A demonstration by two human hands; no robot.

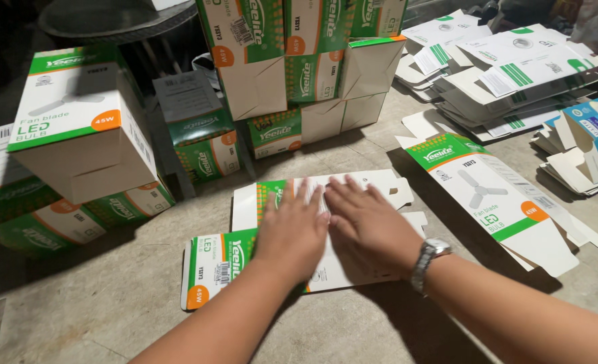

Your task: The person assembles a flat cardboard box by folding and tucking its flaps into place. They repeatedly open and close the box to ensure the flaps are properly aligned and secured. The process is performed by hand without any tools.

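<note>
A flattened white-and-green carton (211, 263) lies on the grey floor in front of me. My left hand (292, 229) presses flat on its middle, fingers spread and pointing away. My right hand (370, 219), with a metal wristwatch (428, 259) on its wrist, lies palm down beside the left hand on the same carton. Both hands touch the cardboard and grip nothing.
Another flat carton (494, 202) lies to the right. Folded boxes (76, 128) stand stacked at left and behind (292, 61). A pile of flat white cartons (515, 74) sits at the back right, with blue-and-white ones (595, 141) at the far right.
</note>
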